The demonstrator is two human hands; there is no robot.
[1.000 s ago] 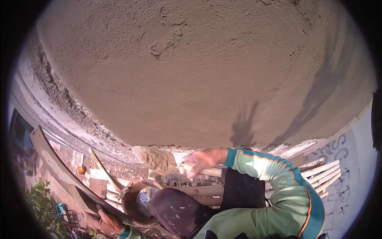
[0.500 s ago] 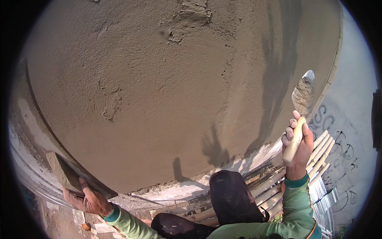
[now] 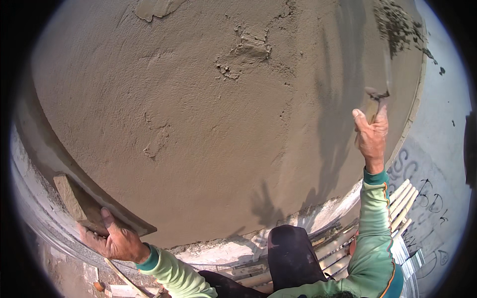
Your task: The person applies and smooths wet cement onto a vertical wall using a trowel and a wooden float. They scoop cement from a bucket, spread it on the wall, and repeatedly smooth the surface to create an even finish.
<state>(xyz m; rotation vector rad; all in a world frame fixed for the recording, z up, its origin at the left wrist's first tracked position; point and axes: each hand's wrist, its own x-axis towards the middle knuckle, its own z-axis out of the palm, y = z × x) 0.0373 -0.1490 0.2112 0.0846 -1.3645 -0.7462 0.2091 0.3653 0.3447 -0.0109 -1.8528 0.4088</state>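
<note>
Swung up & turned over vs. half a sec ago, from load-up to near edge-on: trowel [image 3: 372, 107], w/ dark mortar splash [image 3: 395, 30] now showing at upper R. Located by R margin of wet wall [image 3: 198, 193], pale handle clasped in R grip [image 3: 371, 139]; blade blurred, can't tell touching wall or apart, nor amt. of mix left on it.

For a good throw: flick fr. wrist, keep blade near parallel w/ wall, aim a touch inside the edge to cut waste. Judging by flecks [image 3: 441, 71] out over grey wall [image 3: 442, 104], prob. a bit too far R or too hard; can't tell airborne or stuck. Go for a thin, even spread, not one fat lump likely to slump. Check the swing early to avoid gouging w/ blade tip.

Further in, upper mid.: rough patch [image 3: 248, 49], ragged edges, prob. worth a fill & smooth.

Out at lower L: float [image 3: 92, 206] clasped in L grip [image 3: 119, 241], overlapping wet wall's margin in view; can't tell contact. Hold steady & off wet face during throws, to avoid drag marks.

Outermost: pale poles [image 3: 405, 198] at lower R, dark-clad knee [image 3: 293, 253] near wall's foot. Keep knee off soft lower edge.
</note>
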